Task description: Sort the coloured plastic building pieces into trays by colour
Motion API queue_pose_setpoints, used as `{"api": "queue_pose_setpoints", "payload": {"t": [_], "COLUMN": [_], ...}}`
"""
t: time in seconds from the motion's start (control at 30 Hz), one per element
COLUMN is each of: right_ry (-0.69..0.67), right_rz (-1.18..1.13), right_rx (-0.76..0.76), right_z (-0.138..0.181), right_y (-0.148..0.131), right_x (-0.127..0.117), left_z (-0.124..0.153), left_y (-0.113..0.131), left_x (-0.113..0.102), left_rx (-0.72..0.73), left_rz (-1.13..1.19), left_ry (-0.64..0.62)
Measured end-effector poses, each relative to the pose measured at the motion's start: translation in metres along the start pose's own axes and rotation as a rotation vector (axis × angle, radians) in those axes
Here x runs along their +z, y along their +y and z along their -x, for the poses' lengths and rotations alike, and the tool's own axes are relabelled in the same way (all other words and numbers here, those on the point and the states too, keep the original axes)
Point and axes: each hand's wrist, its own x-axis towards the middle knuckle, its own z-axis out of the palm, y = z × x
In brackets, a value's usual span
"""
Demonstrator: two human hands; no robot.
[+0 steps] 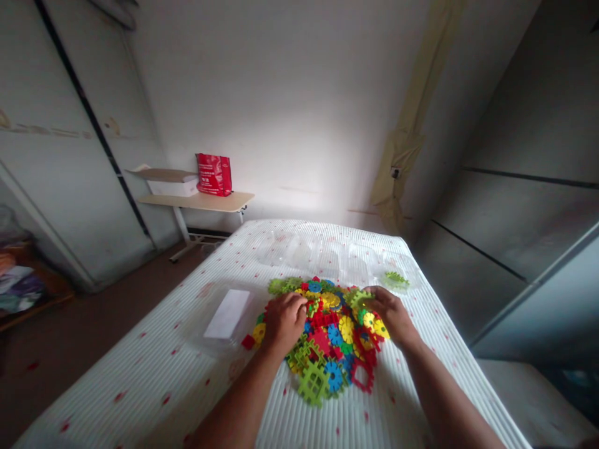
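A heap of plastic interlocking pieces (321, 340) in red, yellow, blue and green lies between my hands. My left hand (285, 319) rests over the heap's left side with its fingers curled together; what they hold, if anything, is hidden. On the heap's upper right, my right hand (392, 313) pinches the edge of a green interlocking piece (359, 297). Closest to me lie a green gear-shaped piece (312, 383), a blue notched disc (334, 376) and a red square frame (362, 375).
Clear plastic containers (327, 254) stand in a row behind the heap; a green piece (397, 279) sits in the rightmost. Left of the heap is a clear tray with a white card (228, 313). Beyond the patterned bed cover stands a small table (196, 201) with a red bag (214, 175).
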Motion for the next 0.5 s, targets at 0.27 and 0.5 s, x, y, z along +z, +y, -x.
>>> {"api": "queue_pose_setpoints", "payload": {"t": [0.27, 0.5], "right_ry": [-0.227, -0.397], "right_rz": [-0.15, 0.21], "right_rx": [0.018, -0.053], "right_z": [-0.01, -0.018], "right_y": [-0.015, -0.021], "right_x": [0.018, 0.057], "left_z": [-0.001, -0.004], "left_y": [0.008, 0.0], "left_x": [-0.008, -0.007], "left_rx": [-0.144, -0.273], "left_rz": [-0.082, 0.079], "left_ry": [-0.06, -0.134]}}
